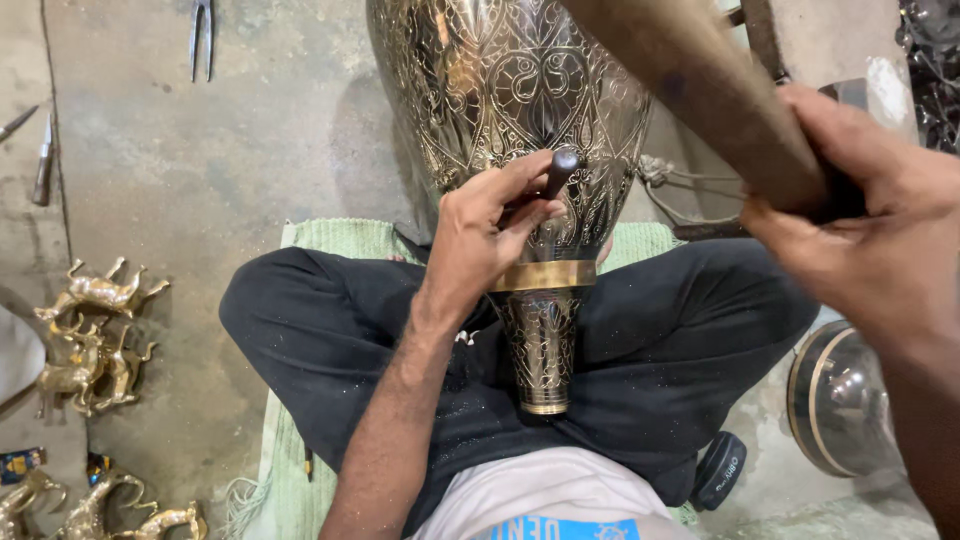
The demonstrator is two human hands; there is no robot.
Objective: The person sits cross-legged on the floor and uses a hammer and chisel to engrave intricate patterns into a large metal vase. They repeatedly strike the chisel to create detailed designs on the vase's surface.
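A large engraved brass vase [510, 90] lies across my crossed legs, its narrow neck [541, 350] pointing toward me. My left hand [482, 237] pinches a short dark metal chisel [558, 170] and sets its tip against the vase's patterned belly. My right hand [868, 232] is raised at the right and grips a thick wooden mallet [700, 90] whose head reaches up past the top edge.
I sit on a green mat [340, 237] on a concrete floor. Several small brass animal figures [90, 335] lie at the left. Metal tongs [201, 35] and other tools [42, 165] rest at the top left. A round dark metal vessel [840, 400] sits at the right.
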